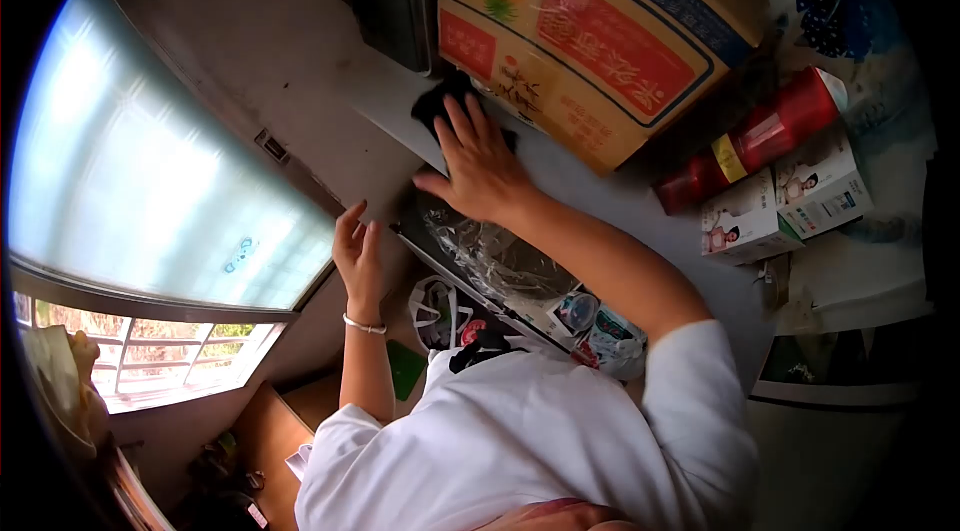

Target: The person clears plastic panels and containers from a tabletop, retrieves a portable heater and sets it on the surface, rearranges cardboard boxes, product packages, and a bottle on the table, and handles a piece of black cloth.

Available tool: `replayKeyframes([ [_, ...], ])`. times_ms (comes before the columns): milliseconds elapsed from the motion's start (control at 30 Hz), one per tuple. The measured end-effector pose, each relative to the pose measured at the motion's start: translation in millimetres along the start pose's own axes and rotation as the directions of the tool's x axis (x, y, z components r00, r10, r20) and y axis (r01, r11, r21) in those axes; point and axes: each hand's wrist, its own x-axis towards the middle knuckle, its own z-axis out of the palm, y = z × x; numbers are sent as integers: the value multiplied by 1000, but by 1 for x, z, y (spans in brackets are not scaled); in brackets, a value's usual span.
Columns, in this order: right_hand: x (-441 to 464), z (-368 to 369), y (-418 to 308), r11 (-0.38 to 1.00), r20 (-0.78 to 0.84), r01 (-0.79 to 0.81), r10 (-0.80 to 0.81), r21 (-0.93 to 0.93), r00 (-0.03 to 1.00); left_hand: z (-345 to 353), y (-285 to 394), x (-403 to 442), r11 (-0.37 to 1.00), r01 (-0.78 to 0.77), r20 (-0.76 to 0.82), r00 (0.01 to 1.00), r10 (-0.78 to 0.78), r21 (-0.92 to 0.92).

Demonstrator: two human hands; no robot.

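Note:
My right hand (480,161) lies with its fingers stretched and spread over a black cloth (436,103) on the pale tabletop (570,177). Part of the cloth is hidden beneath the hand. Off to the left, my left hand (358,253) is raised in the air near the wall, wearing a bracelet on its wrist. Its fingers are loosely bent and apart, and nothing shows in them. Just below my right hand is an open drawer (470,283) with crumpled clear plastic (505,259) inside.
A large printed cardboard box (590,31) stands on the table, beside a dark flat case (388,1). Toward the right are a red cylinder (770,136) and white boxes (790,201). A frosted window (170,171) is on the left. Below hangs a plastic bag (434,309).

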Motion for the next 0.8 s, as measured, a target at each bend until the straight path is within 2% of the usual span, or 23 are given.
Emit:
replayKeyframes([
  [33,20,13,-1,999,-65,-24,22,-30,998,-9,-5,-4,1000,13,1,1000,-13,-2],
  [100,57,35,-2,984,-174,-172,163,-39,971,-30,-15,-14,999,34,-21,999,-33,29],
  [167,75,37,-5,969,-153,-215,195,-126,969,-52,-24,-25,994,47,-59,997,-42,98],
  [233,80,20,-8,970,-17,-242,242,-26,970,-70,-36,-43,993,74,-108,992,-64,88],
  [267,82,19,-6,974,18,-224,224,33,974,-79,-40,-51,991,106,-121,988,-96,85],
  [367,78,35,-24,999,-14,24,-23,23,1000,-84,-46,-65,985,158,-143,979,-147,70],
  [400,90,48,-26,999,41,42,-41,-10,998,-82,-48,-67,981,185,-131,976,-176,57],
  [433,108,60,-28,1000,31,27,-27,-6,999,-81,-48,-66,976,213,-110,972,-206,52],
  [500,141,77,-26,1000,4,-20,20,-5,1000,-66,-38,-64,984,174,-12,985,-173,35],
  [600,162,64,-37,997,199,-43,56,-69,978,-45,-36,-62,980,197,109,974,-198,25],
  [700,138,56,-30,1000,177,-27,26,1,984,-31,-32,-62,978,179,208,958,-199,111],
  [800,83,19,-21,996,237,-1,23,-94,971,-18,-22,-61,976,209,246,945,-217,59],
])
